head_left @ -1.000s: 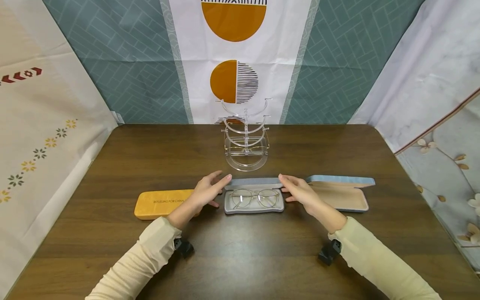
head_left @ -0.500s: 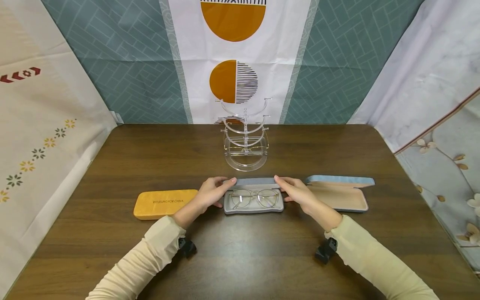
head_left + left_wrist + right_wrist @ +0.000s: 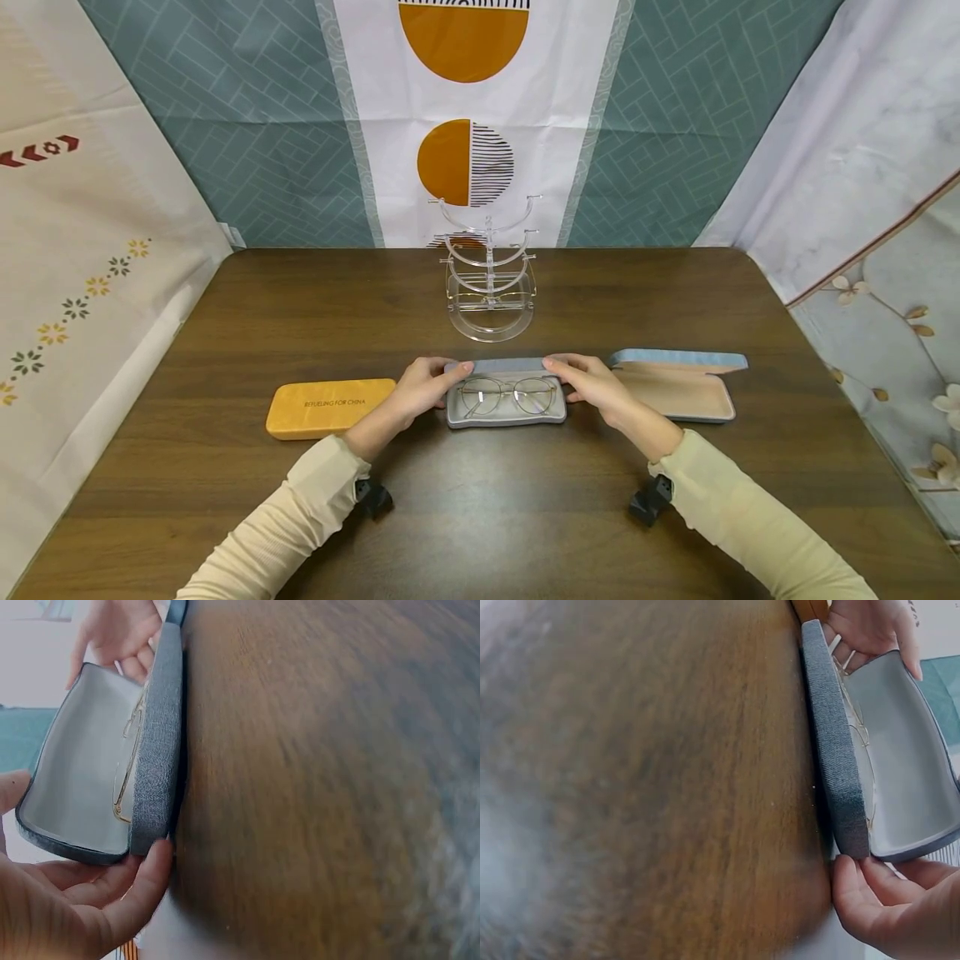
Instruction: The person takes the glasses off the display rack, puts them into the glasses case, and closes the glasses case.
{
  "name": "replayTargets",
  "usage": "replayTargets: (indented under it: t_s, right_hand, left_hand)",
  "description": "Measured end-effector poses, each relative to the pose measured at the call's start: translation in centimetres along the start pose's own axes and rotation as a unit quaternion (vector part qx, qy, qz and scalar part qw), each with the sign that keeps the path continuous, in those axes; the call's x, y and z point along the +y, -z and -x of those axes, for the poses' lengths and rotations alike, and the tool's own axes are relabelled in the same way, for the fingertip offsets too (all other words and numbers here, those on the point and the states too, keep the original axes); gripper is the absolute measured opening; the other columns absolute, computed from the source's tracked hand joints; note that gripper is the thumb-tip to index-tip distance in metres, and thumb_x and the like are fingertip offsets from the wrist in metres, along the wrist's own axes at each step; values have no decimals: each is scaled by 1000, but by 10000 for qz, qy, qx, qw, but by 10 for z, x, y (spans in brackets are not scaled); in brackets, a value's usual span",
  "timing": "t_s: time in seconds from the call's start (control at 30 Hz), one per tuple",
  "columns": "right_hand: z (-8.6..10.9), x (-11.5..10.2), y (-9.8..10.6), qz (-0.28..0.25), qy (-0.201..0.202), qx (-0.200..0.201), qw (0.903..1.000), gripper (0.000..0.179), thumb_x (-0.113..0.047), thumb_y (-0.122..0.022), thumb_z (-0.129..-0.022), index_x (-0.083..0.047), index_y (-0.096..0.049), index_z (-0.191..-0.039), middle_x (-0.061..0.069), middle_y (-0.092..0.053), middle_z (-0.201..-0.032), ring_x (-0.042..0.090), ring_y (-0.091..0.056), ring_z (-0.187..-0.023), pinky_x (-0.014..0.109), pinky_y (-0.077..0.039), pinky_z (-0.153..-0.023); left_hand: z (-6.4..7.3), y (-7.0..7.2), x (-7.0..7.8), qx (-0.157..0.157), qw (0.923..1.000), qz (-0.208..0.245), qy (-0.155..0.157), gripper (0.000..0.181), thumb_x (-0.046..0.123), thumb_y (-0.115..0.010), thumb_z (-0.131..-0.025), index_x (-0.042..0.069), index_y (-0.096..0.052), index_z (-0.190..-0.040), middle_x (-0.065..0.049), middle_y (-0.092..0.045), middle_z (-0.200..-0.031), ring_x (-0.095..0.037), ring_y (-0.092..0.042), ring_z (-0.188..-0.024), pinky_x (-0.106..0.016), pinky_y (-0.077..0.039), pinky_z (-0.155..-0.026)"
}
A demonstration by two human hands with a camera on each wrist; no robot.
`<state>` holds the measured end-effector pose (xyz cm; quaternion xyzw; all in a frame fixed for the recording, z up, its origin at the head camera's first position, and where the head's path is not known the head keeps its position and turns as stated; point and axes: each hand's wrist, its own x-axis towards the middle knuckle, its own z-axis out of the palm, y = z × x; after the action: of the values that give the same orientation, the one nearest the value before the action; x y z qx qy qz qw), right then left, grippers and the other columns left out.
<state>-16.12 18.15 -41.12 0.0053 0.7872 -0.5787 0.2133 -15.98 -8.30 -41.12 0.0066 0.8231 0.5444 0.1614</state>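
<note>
A grey glasses case (image 3: 506, 422) lies mid-table with its lid (image 3: 510, 365) raised. Thin gold-rimmed glasses (image 3: 514, 393) rest folded in its base. My left hand (image 3: 422, 387) holds the case's left end: the thumb is on the lid's edge, and curled fingers touch the end of the base. At the right end my right hand (image 3: 596, 388) holds it in the same way. Both wrist views show the lid's pale lining and fingertips against the fabric-covered base (image 3: 159, 742). From the head view, the fingers behind each end are partly hidden.
Left of the grey case lies a closed yellow glasses case (image 3: 330, 408). A light-blue case (image 3: 682, 362) with a beige inside stands with its lid up at right. Farther back is a clear tiered glasses stand (image 3: 491, 333) bearing another gold-rimmed pair low down. Curtains surround the table (image 3: 480, 517).
Both hands have moved inward from beside the grey case to its ends, thumbs now on the lid. The lid has tipped slightly forward. The glasses and other cases stay put.
</note>
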Motion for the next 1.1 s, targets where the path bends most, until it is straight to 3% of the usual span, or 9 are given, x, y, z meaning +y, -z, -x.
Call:
replayTargets:
  t_s: [0.33, 0.6, 0.77, 1.1]
  right_hand:
    - [3, 2, 1, -111, 125, -69, 9998, 53, -34, -58, -89, 1, -48, -128, 19, -48, -128, 29, -44, -115, 39, -46, -85]
    - [5, 3, 4, -203, 163, -289, 9992, 57, -31, -59, -88, 2, -43, -132, 20, -44, -131, 28, -44, -116, 41, -44, -90]
    - [7, 3, 4, -280, 206, -340, 9988, 56, -27, -59, -89, 3, -42, -133, 20, -45, -130, 27, -45, -114, 42, -43, -90]
    - [9, 6, 4, -410, 316, -365, 9980, 55, -21, -62, -87, 4, -42, -132, 22, -43, -132, 24, -49, -110, 43, -42, -91]
  left_hand:
    - [2, -1, -1, 81, 9993, -139, -338, 47, 31, -63, -85, -5, -59, -114, -8, -58, -80, -18, -55, -60, -30, -51, -59]
    - [4, 2, -1, -232, 9985, -114, -489, 49, 25, -62, -87, -10, -53, -120, -6, -52, -70, -17, -53, -64, -32, -53, -61]
    - [6, 2, 0, -292, 9981, -112, -522, 50, 21, -62, -87, -12, -50, -121, -6, -56, -74, -16, -52, -66, -32, -53, -61]
    - [10, 2, 0, -262, 9974, -3, -678, 51, 19, -65, -85, -12, -50, -122, -18, -65, -96, -20, -62, -75, -33, -53, -63]
